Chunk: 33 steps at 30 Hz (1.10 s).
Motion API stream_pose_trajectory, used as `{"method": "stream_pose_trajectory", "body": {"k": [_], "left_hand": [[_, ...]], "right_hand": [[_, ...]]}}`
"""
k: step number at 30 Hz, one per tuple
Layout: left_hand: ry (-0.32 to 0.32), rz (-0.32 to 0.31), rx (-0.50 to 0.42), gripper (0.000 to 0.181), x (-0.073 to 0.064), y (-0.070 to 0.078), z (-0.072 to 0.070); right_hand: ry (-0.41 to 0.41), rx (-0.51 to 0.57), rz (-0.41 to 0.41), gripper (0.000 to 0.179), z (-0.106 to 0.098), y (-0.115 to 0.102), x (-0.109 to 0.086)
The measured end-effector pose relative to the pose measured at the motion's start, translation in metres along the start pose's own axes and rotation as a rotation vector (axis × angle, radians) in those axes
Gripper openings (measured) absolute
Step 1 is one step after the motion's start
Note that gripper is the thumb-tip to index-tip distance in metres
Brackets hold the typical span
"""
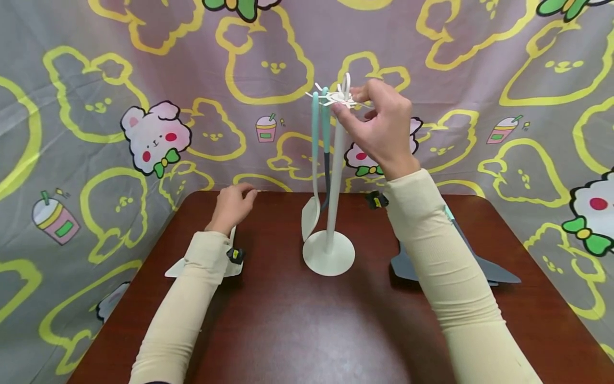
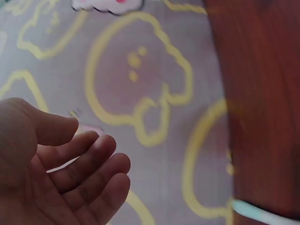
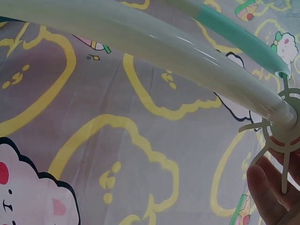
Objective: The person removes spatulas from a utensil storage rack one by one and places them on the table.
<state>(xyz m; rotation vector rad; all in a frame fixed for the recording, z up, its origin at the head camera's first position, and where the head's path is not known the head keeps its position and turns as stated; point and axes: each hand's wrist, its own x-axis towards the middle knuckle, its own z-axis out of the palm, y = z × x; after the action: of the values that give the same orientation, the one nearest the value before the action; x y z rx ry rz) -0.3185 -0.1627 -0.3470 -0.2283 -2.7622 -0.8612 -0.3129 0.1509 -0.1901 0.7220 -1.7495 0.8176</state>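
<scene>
A white utensil stand (image 1: 337,176) stands upright mid-table, with a ring of hooks (image 1: 339,97) at its top. My right hand (image 1: 384,120) pinches that ring at its right side; in the right wrist view, fingertips (image 3: 262,180) lie against the hooks. From the hooks on the left hang a pale spoon-like utensil (image 1: 310,216) with a teal handle and a dark grey utensil (image 1: 328,170) with a teal handle, its lower end partly hidden. Over the table's left side my left hand (image 1: 231,207) hovers with loosely bent fingers, holding nothing.
White utensils (image 1: 232,266) lie at the left, partly under my left forearm. Dark grey utensils (image 1: 494,271) with a teal handle lie at the right, partly behind my right forearm. A patterned curtain (image 1: 182,64) hangs around the brown table (image 1: 288,330).
</scene>
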Motion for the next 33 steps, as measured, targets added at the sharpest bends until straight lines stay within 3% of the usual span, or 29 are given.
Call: {"method": "stream_pose_trajectory", "body": {"k": [6, 16, 22, 29, 33], "left_hand": [[0.022, 0.086, -0.064, 0.032, -0.006, 0.03, -0.004], [0.028, 0.23, -0.143, 0.027, -0.027, 0.072, -0.011], [0.055, 0.266, -0.158, 0.025, -0.033, 0.087, -0.01], [0.047, 0.308, -0.2, 0.027, -0.038, 0.107, -0.01], [0.089, 0.317, -0.225, 0.027, -0.037, 0.118, -0.009]], "right_hand": [[0.003, -0.069, -0.025, 0.037, 0.0, -0.002, 0.002], [-0.007, -0.065, 0.015, 0.028, 0.0, -0.006, 0.002], [-0.04, -0.087, 0.011, 0.027, -0.001, -0.008, 0.002], [-0.069, -0.07, 0.063, 0.023, -0.002, -0.008, 0.002], [-0.093, -0.061, 0.082, 0.022, -0.004, -0.008, 0.003]]}}
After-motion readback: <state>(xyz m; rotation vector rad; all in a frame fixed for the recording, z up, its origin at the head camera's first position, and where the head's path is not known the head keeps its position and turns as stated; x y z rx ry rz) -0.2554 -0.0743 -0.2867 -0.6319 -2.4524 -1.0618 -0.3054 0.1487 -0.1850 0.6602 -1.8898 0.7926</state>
